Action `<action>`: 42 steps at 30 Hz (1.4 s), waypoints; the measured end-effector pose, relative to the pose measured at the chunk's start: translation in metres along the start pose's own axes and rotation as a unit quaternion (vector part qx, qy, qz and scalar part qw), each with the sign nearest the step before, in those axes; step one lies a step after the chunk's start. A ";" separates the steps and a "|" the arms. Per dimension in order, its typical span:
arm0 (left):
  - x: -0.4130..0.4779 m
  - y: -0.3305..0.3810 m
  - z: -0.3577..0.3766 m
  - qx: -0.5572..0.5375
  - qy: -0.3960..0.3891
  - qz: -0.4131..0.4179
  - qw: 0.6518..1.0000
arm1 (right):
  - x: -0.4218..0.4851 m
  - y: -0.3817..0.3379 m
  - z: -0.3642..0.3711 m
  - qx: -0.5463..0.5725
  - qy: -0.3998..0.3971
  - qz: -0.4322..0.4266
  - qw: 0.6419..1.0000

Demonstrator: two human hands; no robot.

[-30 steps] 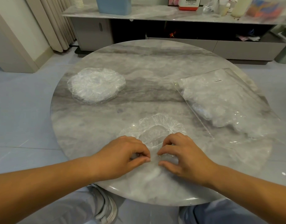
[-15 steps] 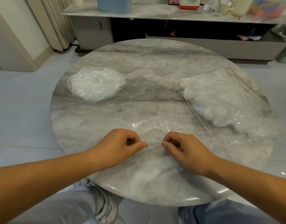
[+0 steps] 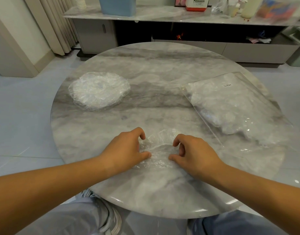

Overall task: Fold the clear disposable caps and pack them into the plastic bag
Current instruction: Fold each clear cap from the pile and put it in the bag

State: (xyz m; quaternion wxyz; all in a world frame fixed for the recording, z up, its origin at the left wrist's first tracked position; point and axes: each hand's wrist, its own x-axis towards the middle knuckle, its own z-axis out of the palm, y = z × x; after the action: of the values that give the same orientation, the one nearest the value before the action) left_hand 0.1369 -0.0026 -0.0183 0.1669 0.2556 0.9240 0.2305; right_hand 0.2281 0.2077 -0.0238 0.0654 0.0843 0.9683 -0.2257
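Note:
A crumpled clear cap [image 3: 160, 150] lies folded on the round marble table [image 3: 145, 68] near its front edge. My left hand [image 3: 127, 150] grips the cap's left side with curled fingers and thumb. My right hand [image 3: 195, 151] grips its right side the same way. A flat stack of clear caps [image 3: 99, 90] sits at the table's left. A clear plastic bag [image 3: 230, 106] with folded caps inside lies at the right, its open end toward the front right.
A low cabinet [image 3: 162, 16] with a marble top runs along the back, holding a blue bin [image 3: 118, 5], a Panasonic box [image 3: 197, 4] and bottles. Curtains [image 3: 57, 22] hang at the back left. My knees show below the table edge.
The cap was spread open a second ago; both hands folded its near edge away from me, and it now lies as a smaller bunched piece between my hands, which have moved slightly apart.

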 end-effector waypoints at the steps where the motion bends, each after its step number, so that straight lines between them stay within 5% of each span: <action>1: 0.000 0.001 0.000 -0.005 -0.001 0.000 1.000 | 0.000 -0.001 -0.001 -0.003 0.001 -0.001 1.000; 9: 0.001 0.023 -0.006 -0.109 0.006 -0.012 0.994 | 0.001 -0.003 -0.004 0.015 -0.010 -0.001 1.000; 11: 0.003 0.026 -0.005 -0.233 -0.041 -0.060 0.970 | 0.002 -0.003 -0.005 0.027 -0.009 0.003 1.000; 13: 0.003 0.028 -0.003 -0.379 -0.103 -0.128 0.911 | 0.003 -0.005 -0.006 0.114 0.014 0.028 0.993; 15: 0.003 0.025 -0.003 -0.450 -0.126 -0.163 0.869 | 0.004 -0.010 -0.010 0.287 0.034 0.083 0.954; 18: 0.004 0.019 -0.006 -0.483 -0.140 -0.180 0.846 | 0.009 -0.016 -0.018 0.519 -0.014 0.166 0.839; 22: 0.005 0.016 -0.010 -0.503 -0.166 -0.187 0.827 | 0.012 -0.015 -0.024 0.607 -0.092 0.220 0.758; 30: 0.008 0.012 -0.010 -0.512 -0.156 -0.180 0.825 | 0.010 -0.007 -0.026 0.597 -0.072 0.188 0.776; 37: 0.007 0.012 -0.007 -0.485 -0.159 -0.175 0.842 | 0.016 -0.003 -0.027 0.559 -0.135 0.211 0.790; 42: 0.009 0.011 -0.011 -0.514 -0.197 -0.188 0.813 | 0.021 0.005 -0.029 0.575 -0.143 0.224 0.773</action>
State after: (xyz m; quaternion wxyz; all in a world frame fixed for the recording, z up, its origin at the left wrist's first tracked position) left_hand 0.1291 0.0067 -0.0050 0.4921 -0.0063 0.6482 0.5811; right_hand 0.2064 0.2278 -0.0040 0.1911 0.2880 0.5908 -0.7290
